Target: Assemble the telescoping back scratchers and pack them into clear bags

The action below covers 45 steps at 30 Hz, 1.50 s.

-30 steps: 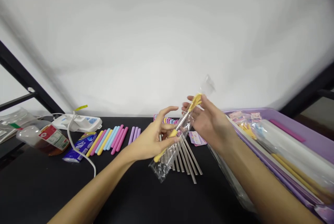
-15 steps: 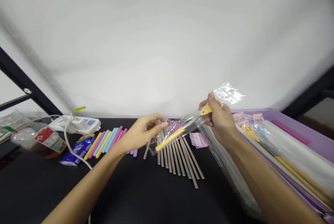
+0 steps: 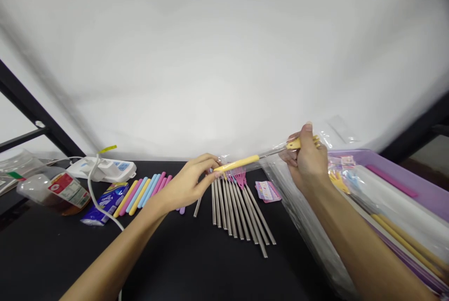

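Observation:
A yellow back scratcher with a metal rod lies inside a clear plastic sleeve, held nearly level above the table. My right hand is closed around its hand-shaped head, and the sleeve's flap sticks out beyond my fingers. At the handle's other end, my left hand pinches the sleeve between thumb and fingers. Below lies a fan of metal back scratcher rods, their pink and other coloured heads partly covered by the held one. Small printed cards rest to the right of them.
Coloured handles lie in a row at left, beside a blue packet, a power strip with a white cable, and a plastic bottle. Empty sleeves lie at right, near a purple bin of bagged back scratchers.
My right hand has moved right with the scratcher's head, and the scratcher now lies flatter. Its handle end has risen to my left fingers, which have closed on it.

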{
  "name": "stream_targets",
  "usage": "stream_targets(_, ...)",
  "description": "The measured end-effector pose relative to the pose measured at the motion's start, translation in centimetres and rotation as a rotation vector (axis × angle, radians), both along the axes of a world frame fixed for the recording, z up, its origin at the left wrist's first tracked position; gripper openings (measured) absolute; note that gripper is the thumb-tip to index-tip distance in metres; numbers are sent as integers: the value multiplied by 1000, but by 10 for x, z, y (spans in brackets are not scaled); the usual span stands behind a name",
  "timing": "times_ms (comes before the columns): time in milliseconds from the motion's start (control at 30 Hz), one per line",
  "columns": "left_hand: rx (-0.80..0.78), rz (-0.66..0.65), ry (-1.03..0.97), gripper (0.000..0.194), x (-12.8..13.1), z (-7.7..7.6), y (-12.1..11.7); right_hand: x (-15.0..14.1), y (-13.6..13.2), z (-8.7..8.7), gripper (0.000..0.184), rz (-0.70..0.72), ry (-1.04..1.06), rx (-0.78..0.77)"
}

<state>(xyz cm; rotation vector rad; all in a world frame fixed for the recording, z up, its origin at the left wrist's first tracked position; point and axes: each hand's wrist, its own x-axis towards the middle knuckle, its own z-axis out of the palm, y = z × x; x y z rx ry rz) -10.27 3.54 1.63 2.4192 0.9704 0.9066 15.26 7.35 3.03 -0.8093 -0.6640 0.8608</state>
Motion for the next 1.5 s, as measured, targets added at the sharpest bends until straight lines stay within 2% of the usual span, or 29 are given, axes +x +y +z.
stream_targets(200,76,-6,-76,17,8,-9,0,-1,1,-1,46,-50,14,6)
stream_targets(333,54,-26,-133,18,13,-14,-1,-1,0,-1,47,-70,-14,8)
stream_targets(533,-125,-47,-232,23,21,-25,-5,-2,-3,4,48,-79,-111,77)
stream_targets(700,-290,-69,-348,30,27,-25,-10,-3,-11,13,49,-63,-166,124)
stream_targets(1000,-415,-108,-441,27,26,-28,-10,-7,-12,9,53,-32,-159,150)
stream_targets(1133,-394,-122,-373,27,25,-21,-13,-4,-13,13,52,-56,-170,110)
stream_targets(1333,-292,-135,-235,24,21,-2,-13,15,-4,13,51,1,-81,57)
stream_targets(1433,-283,-178,-211,27,19,-1,-12,20,-1,11,53,14,-46,-12)
stream_targets(1500,-227,-160,-198,28,21,-4,-13,19,-1,10,54,14,-38,-25)
